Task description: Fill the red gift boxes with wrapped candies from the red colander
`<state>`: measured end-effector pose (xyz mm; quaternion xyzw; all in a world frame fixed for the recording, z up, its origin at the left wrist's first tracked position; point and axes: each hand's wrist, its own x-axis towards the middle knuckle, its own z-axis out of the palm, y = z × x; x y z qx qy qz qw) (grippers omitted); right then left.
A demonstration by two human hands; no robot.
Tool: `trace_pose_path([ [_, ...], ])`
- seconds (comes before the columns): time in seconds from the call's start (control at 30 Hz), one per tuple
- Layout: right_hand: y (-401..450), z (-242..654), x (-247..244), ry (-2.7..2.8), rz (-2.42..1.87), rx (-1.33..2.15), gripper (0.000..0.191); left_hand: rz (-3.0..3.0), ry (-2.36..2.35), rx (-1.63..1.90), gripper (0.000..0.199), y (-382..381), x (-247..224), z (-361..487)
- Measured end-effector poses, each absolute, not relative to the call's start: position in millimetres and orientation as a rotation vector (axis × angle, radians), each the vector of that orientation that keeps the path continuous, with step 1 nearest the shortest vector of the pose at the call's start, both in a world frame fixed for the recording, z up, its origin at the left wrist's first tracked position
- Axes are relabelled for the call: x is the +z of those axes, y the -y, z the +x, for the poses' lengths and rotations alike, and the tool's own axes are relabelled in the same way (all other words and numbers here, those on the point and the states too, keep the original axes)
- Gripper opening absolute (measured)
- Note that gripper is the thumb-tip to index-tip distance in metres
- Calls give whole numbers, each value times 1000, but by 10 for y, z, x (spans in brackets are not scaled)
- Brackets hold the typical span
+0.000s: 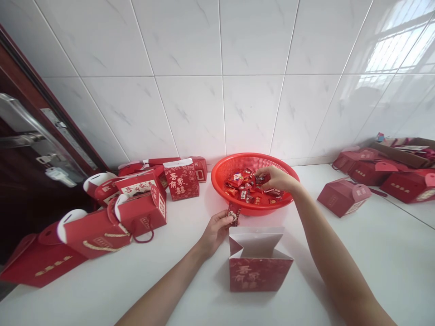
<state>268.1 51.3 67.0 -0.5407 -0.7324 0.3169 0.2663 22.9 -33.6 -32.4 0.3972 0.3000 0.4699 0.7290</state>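
The left hand [216, 232] pinches a flat red packet [235, 209] near an open red paper box [260, 275]; the right hand [277, 178] grips a dark-wrapped sweet [262, 179] inside a red plastic basket [251, 161], whose walls seemingly corral loose sweets [235, 180].

The open box [261, 275] blocks between the forearms [335, 244]; right of them, the tabletop [387, 246] is passable.

Both our arms show bare skin. Our left forearm [173, 278] is slim and smooth, narrowing toward the wrist; our right forearm [328, 244] broadens toward the near side of the counter [200, 301]. Our left hand [215, 230] and right hand [281, 179] are bare too, with slender fingers, nails too small to judge.
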Motion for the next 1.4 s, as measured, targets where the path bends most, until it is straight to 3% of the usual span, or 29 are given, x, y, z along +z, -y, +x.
trace_pose_path([
  [0.3,-533,2744,647,1962,-1622,669,42,878,-674,1040,23,329,-320,229],
  [0.67,-470,2725,716,1878,-1525,845,44,895,-688,1057,23,340,-304,244],
  [0.8,-389,2613,801,1869,-1247,1066,32,905,-722,1179,23,342,-294,253],
  [0.93,-275,2410,859,1860,-1069,1064,17,920,-764,1373,18,333,-253,258],
  [1.4,-96,2017,781,2234,-911,993,10,1068,-820,1489,24,332,-40,242],
])
